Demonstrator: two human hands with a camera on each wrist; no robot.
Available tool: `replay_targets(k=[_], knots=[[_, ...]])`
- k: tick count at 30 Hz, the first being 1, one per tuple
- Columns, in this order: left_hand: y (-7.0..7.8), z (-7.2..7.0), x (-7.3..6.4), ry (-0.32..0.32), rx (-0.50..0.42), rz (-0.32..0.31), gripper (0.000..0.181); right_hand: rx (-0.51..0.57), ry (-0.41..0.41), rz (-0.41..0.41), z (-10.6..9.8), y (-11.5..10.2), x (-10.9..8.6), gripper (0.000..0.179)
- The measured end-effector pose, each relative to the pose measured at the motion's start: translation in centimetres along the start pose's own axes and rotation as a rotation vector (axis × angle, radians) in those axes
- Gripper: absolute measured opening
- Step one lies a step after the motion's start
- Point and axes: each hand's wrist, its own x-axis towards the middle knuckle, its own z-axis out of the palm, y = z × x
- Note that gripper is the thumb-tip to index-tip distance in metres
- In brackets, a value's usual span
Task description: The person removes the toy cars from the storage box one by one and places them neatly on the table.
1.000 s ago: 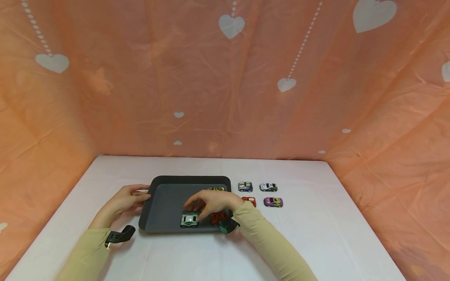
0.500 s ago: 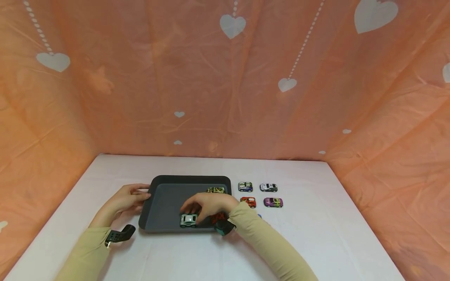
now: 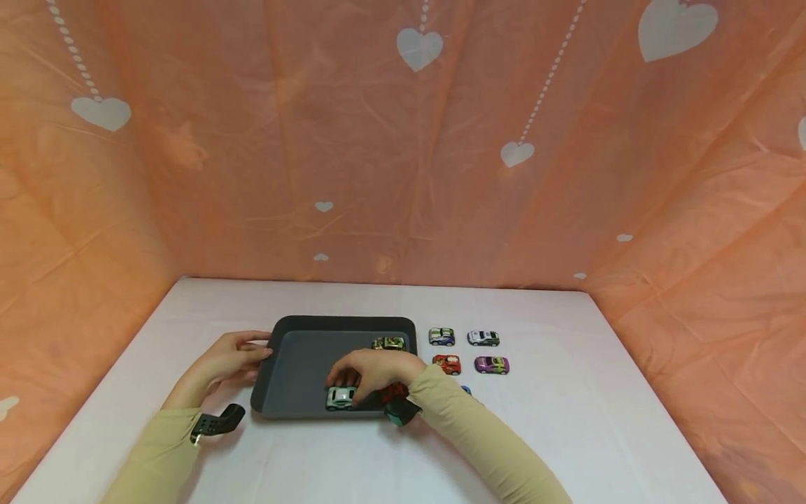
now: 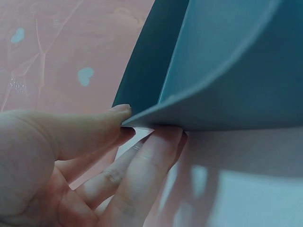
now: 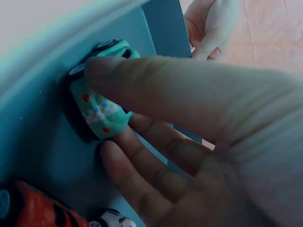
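In the head view a dark grey tray (image 3: 302, 371) lies on the white table. My left hand (image 3: 229, 358) grips its left rim, with the thumb on the rim's edge and fingers below it in the left wrist view. Near the tray's front edge is a mint-green toy car (image 5: 98, 106) with coloured dots. My right hand (image 3: 374, 369) pinches this car, the thumb on one side and fingertips on the other. Behind the hand sits a camouflage toy car (image 3: 388, 343). A red-and-black toy car (image 5: 40, 208) and a partly seen white-and-black toy car (image 5: 113, 219) are also in the tray.
Right of the tray stand a white-and-blue toy car (image 3: 441, 337), a white-and-black police-style car (image 3: 483, 338), a red car (image 3: 447, 364) and a purple car (image 3: 492, 365). A blue car (image 3: 466, 389) is mostly hidden by the right sleeve. Orange cloth (image 3: 378, 175) surrounds the table.
My right hand has shifted slightly left and closed in on the mint-green toy car. More of the camouflage car shows behind it. The left hand still holds the tray's rim.
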Motion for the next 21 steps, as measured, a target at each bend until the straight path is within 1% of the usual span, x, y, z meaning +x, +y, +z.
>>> replay_targets(k=[5, 8, 17, 21], knots=[[0.00, -0.02, -0.08, -0.003, -0.006, 0.009, 0.055, -0.049, 0.005, 0.007, 0.23, -0.15, 0.17, 0.046], [-0.01, -0.01, -0.10, 0.002, -0.007, 0.001, 0.054, -0.085, 0.004, 0.012, 0.31, -0.26, 0.22, 0.045], [0.08, -0.04, -0.14, 0.014, -0.015, -0.019, 0.053, -0.099, 0.022, 0.006, 0.20, -0.16, 0.12, 0.042], [0.07, -0.03, -0.13, 0.002, -0.002, -0.005, 0.054, -0.123, 0.020, -0.001, 0.22, -0.09, -0.05, 0.043]])
